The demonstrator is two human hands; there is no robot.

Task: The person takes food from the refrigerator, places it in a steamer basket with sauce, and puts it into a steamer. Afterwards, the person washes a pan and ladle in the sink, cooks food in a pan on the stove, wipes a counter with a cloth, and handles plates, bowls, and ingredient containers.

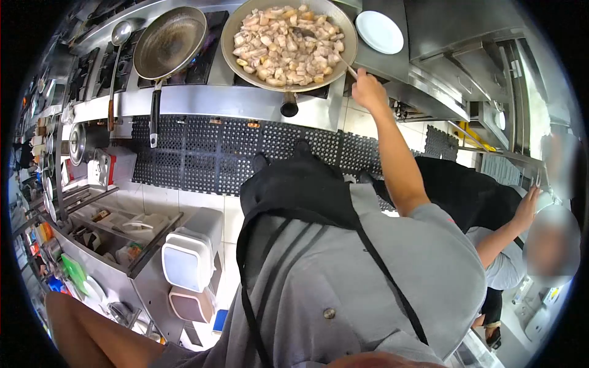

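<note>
My right hand (369, 89) is closed round the handle of a long metal spoon (347, 65). The spoon's head lies among the pieces of diced meat (279, 49), which look like pale, partly browned chicken. They fill a large round pan (228, 46) on the stove, its dark handle pointing toward me. My left arm (92, 325) is bent at the lower left, and its hand is not visible.
An empty frying pan (169, 46) and a ladle (116, 67) rest on the burners at left. A white plate (379, 32) lies right of the large pan. Another person (497, 245) stands close at right. Lidded bins (187, 260) and a counter (138, 288) are at lower left.
</note>
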